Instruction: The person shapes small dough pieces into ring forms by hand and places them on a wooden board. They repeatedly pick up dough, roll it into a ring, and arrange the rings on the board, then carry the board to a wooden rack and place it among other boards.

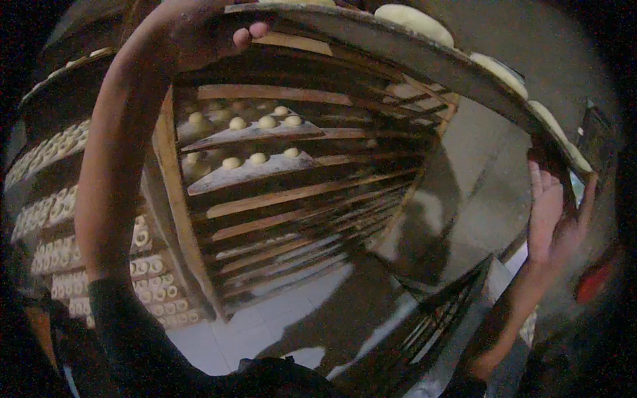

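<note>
A long wooden board (424,56) is raised high across the top of the view, its underside partly showing. Flat, pale dough pieces (417,24) lie along it. At the upper left, my left hand (206,36) supports one end, with fingertips curled below the edge; the rest of its grip is cut off by the frame. My right hand (552,209) holds the other end at the far right, palm up against it and fingers partly hidden by the board.
A wooden rack (174,192) with many slats stands ahead, carrying floured boards (252,174) of round dough balls (267,122). Further left, shelves hold rows of ring-shaped dough (56,205). Below is a pale tiled floor (245,335); a grey wall (494,172) rises at right.
</note>
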`<action>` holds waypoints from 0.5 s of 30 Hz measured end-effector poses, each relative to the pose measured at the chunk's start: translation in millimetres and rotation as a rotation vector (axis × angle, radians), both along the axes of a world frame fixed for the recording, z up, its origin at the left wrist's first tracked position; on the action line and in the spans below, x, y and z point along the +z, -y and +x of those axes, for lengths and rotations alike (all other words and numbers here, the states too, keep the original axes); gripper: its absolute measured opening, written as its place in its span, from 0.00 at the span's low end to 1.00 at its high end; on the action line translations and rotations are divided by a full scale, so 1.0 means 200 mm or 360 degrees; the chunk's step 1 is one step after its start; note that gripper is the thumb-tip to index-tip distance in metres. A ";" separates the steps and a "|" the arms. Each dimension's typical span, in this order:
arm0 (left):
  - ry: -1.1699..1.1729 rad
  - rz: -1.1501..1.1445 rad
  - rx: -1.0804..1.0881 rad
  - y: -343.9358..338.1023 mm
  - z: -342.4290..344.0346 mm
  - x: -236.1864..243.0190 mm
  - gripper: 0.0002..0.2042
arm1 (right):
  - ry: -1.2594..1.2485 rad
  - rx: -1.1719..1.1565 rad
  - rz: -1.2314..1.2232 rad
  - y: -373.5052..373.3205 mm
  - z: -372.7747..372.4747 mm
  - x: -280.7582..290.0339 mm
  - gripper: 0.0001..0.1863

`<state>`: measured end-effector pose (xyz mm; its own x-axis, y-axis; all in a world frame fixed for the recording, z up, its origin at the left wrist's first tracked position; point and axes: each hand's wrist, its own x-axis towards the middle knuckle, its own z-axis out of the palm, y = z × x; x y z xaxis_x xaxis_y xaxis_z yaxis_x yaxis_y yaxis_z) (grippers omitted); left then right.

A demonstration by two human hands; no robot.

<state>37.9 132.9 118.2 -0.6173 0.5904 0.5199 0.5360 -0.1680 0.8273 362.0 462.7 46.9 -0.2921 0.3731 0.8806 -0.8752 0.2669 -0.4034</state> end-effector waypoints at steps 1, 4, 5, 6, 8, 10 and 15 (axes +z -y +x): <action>0.0028 0.0020 0.0079 -0.02 0.01 0.00 0.13 | 0.0046 0.0272 -0.0054 -0.05 -0.07 0.00 0.22; 0.0101 0.0059 0.0297 -0.02 0.02 -0.02 0.10 | 0.0103 -0.0017 -0.0064 -0.18 -0.30 0.01 0.25; 0.0015 0.0023 0.0382 -0.01 0.02 -0.02 0.09 | 0.0099 0.0344 -0.0125 -0.21 -0.36 -0.01 0.25; -0.0188 -0.0055 0.0480 0.01 0.01 -0.04 0.09 | 0.0179 0.0793 -0.0165 -0.25 -0.44 -0.02 0.24; -0.1862 -0.0353 0.1088 0.05 -0.01 -0.08 0.11 | 0.0170 0.0901 -0.0320 -0.30 -0.56 -0.05 0.25; -0.2146 -0.0428 0.1165 0.08 -0.05 -0.08 0.15 | 0.0184 0.0977 -0.0208 -0.34 -0.68 -0.08 0.26; -0.1694 -0.0717 0.1277 0.14 -0.14 -0.09 0.19 | 0.0258 0.1123 -0.0122 -0.34 -0.85 -0.11 0.28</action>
<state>8.9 104.3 99.2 -0.2970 0.5085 0.8082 0.7530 0.6452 -0.1293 191.3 530.7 24.0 -0.6107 0.1069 0.7846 -0.7560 -0.3732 -0.5377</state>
